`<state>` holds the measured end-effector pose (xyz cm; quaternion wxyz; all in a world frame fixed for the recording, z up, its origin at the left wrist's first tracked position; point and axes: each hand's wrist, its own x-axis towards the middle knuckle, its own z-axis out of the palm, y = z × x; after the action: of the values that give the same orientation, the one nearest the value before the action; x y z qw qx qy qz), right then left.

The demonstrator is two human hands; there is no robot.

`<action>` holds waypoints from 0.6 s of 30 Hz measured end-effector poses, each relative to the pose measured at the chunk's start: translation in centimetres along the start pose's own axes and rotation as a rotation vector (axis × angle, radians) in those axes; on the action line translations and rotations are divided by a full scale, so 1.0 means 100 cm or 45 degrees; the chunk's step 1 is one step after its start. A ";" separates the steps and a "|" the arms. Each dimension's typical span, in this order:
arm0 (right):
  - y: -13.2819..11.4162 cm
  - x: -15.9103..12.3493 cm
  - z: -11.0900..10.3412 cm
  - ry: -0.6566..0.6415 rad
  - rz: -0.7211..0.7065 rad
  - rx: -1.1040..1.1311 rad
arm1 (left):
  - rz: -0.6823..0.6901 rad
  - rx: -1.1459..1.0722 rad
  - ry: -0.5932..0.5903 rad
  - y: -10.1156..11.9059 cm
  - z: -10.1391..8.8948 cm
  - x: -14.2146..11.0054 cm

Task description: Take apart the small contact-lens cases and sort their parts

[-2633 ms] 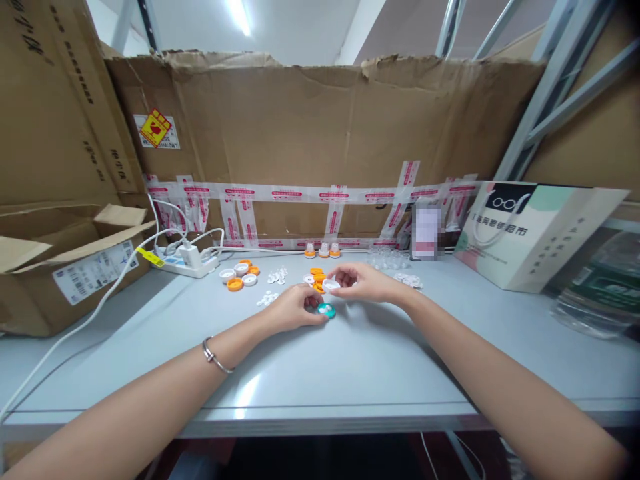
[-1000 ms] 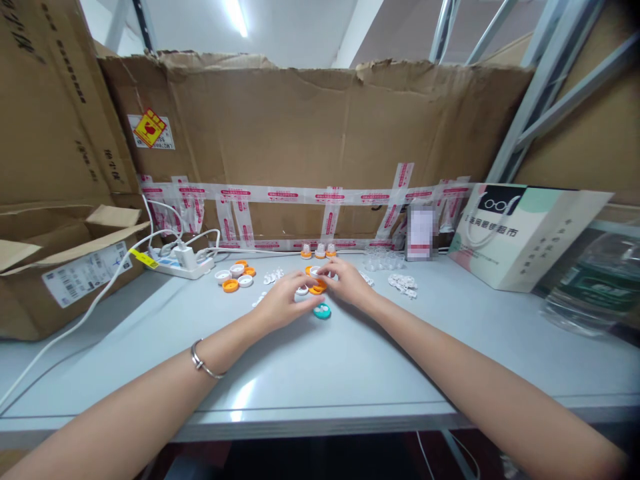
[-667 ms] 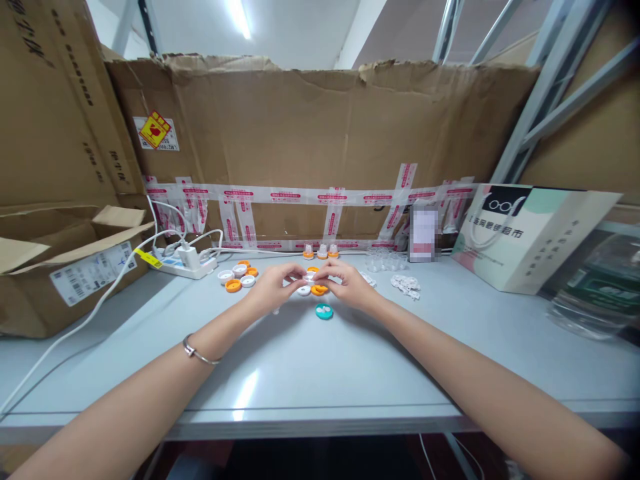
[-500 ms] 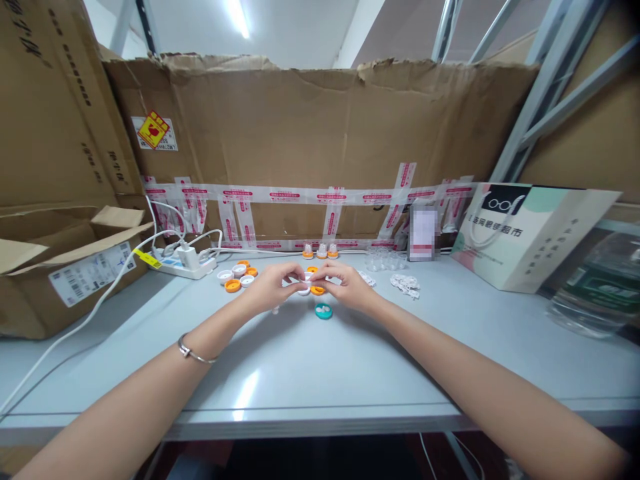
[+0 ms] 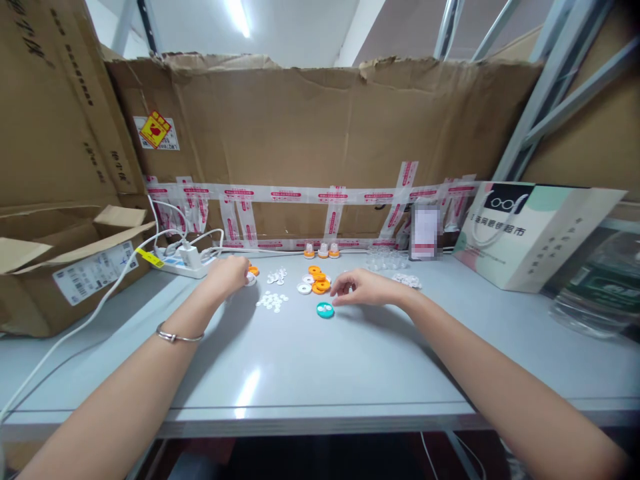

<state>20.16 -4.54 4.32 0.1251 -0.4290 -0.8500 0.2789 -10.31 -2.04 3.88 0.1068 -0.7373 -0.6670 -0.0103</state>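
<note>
My left hand [image 5: 231,275] is at the left group of caps, its back toward me. It hides most of that group and its own fingertips; an orange cap [image 5: 254,271] and a white cap [image 5: 251,280] show beside it. My right hand [image 5: 363,288] hovers with fingers curved and thumb apart, nothing visible between them. Just left of its thumb lies a teal cap [image 5: 325,310] with small white pieces in it. Behind that, orange caps [image 5: 321,285] are piled with white rings [image 5: 304,288]. Small white discs [image 5: 273,302] lie scattered between my hands, with more white pieces [image 5: 277,276] behind.
Several clear-domed orange-based pieces [image 5: 323,251] stand at the back. Clear plastic parts [image 5: 387,259], a white pile [image 5: 407,281] and a phone [image 5: 425,231] are right of them. A power strip [image 5: 187,263] and an open carton [image 5: 75,267] stand left; a paper bag [image 5: 530,233] and a bottle [image 5: 595,287] right.
My hands were together at the centre over the caps. Now they are apart: the left has moved left to the other caps, the right slightly right, its fingers opened.
</note>
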 end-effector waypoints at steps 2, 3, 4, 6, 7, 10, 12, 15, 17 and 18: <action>-0.001 0.000 0.001 -0.016 -0.016 -0.016 | -0.001 0.005 0.007 0.000 0.001 -0.001; -0.001 0.000 0.002 -0.018 -0.031 -0.019 | -0.001 0.007 0.016 0.001 0.000 -0.002; -0.002 0.000 0.003 -0.018 -0.047 -0.020 | 0.001 0.008 0.028 0.001 -0.002 -0.004; -0.004 0.000 0.005 -0.016 -0.072 -0.022 | 0.004 0.017 0.065 0.005 -0.008 -0.007; -0.004 0.000 0.006 -0.013 -0.081 -0.026 | 0.022 0.015 0.100 0.010 -0.011 -0.009; -0.004 0.001 0.012 -0.032 -0.111 -0.042 | 0.271 -0.182 0.265 0.036 -0.017 -0.017; -0.003 0.003 0.016 -0.046 -0.139 -0.054 | 0.581 -0.472 0.309 0.059 -0.015 -0.024; -0.003 0.007 0.021 -0.042 -0.174 -0.080 | 0.871 -0.737 0.221 0.089 -0.006 -0.034; -0.003 0.009 0.024 -0.039 -0.172 -0.081 | 0.932 -0.790 0.148 0.101 -0.001 -0.036; -0.004 0.009 0.024 -0.040 -0.159 -0.073 | 0.938 -0.801 0.120 0.105 0.000 -0.036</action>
<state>18.27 -4.87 2.54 0.1167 -0.3741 -0.8847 0.2526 -0.39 -6.52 1.76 -0.0945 -0.9196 -0.3207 -0.2064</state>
